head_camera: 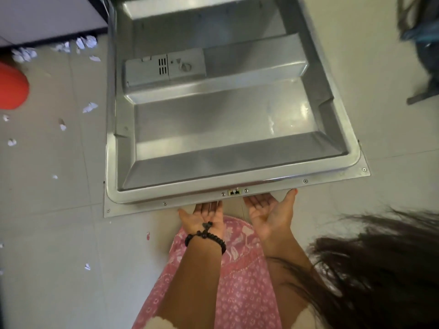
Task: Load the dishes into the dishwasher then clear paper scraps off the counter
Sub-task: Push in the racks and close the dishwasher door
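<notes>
The dishwasher door (225,129) lies open and nearly flat, its steel inner side facing up, with the grey detergent dispenser (164,67) near its far part. No rack or dishes are in view. My left hand (204,217), with a black bead bracelet at the wrist, is palm up at the door's near edge. My right hand (270,210) is palm up beside it. The fingertips of both reach under the edge and are hidden. Neither hand holds a loose object.
Crumpled white paper scraps (86,41) lie on the tiled floor left of the door, more (89,107) further down. A red round object (11,86) sits at the left edge, a dark cabinet (47,17) top left, a dark bag (422,43) top right.
</notes>
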